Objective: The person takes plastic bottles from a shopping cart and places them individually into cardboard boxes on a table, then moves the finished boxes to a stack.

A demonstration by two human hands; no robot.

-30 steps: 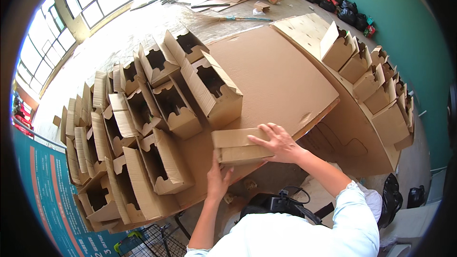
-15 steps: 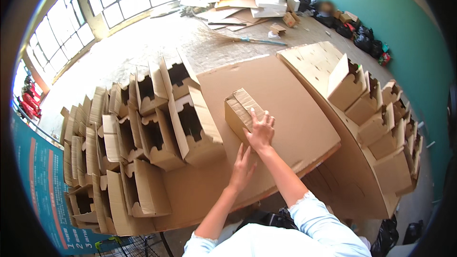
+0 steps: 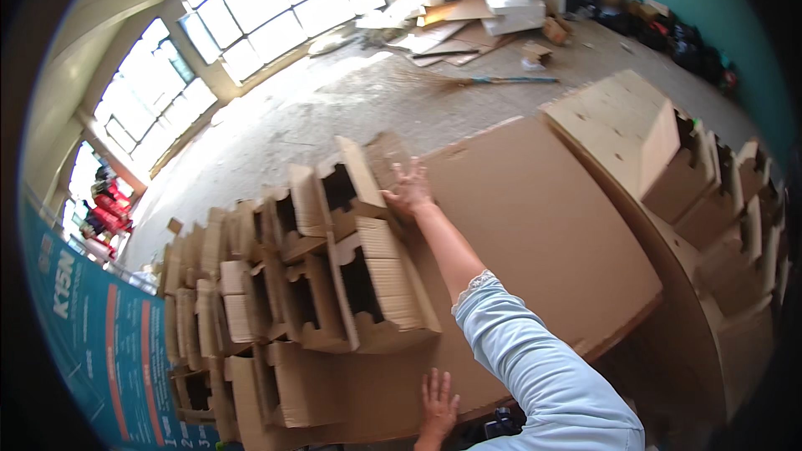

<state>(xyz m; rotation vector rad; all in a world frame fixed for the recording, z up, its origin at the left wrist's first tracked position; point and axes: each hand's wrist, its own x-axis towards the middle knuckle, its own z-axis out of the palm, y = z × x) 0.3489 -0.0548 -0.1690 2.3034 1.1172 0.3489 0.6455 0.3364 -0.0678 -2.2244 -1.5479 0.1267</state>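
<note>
My right hand (image 3: 409, 190) reaches far forward, its fingers spread, against a brown cardboard box (image 3: 388, 153) at the far end of the rows of boxes. Part of that box is hidden behind the hand and the open box beside it. Low in the view my left hand (image 3: 439, 402), fingers apart, is at the near part of a flat cardboard sheet (image 3: 526, 225), holding nothing. To its left stand several cardboard boxes with raised flaps and dark openings, the closest to my right arm being a tall open box (image 3: 397, 280).
A wooden board (image 3: 618, 108) on the right bears more open boxes (image 3: 668, 150). Beyond lie a broom (image 3: 501, 80), a heap of cardboard and white foam (image 3: 510, 8), and dark bags (image 3: 689, 46) by the green wall. A teal printed banner (image 3: 83, 326) stands at left.
The box under my right hand has gone from the middle of the sheet to the far left, beside the open boxes. My left hand has drawn back toward me. The view has shifted.
</note>
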